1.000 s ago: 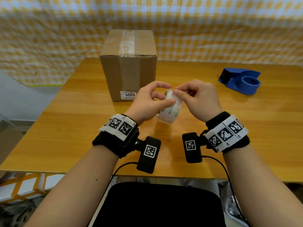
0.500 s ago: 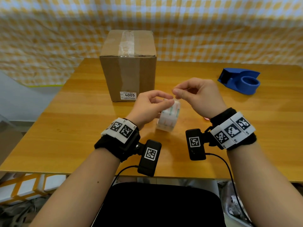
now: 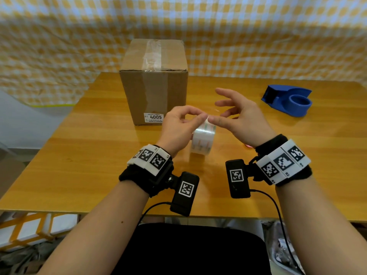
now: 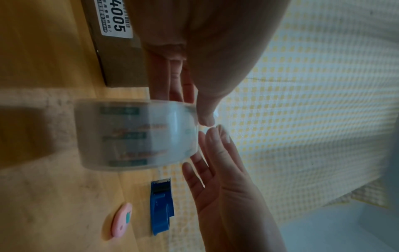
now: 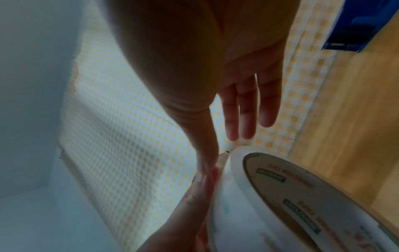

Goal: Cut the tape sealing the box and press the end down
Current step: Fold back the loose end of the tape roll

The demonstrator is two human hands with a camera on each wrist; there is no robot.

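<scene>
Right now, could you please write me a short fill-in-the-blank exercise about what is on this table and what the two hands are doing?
1. The label on the cardboard box reads ____.
2. The tape roll is held by the ____ hand.
3. The tape dispenser on the table is ____ in colour.
4. The right hand has its fingers spread and is touching the top of the ____ with its thumb.

Missing words: 4005; left; blue; tape roll
</scene>
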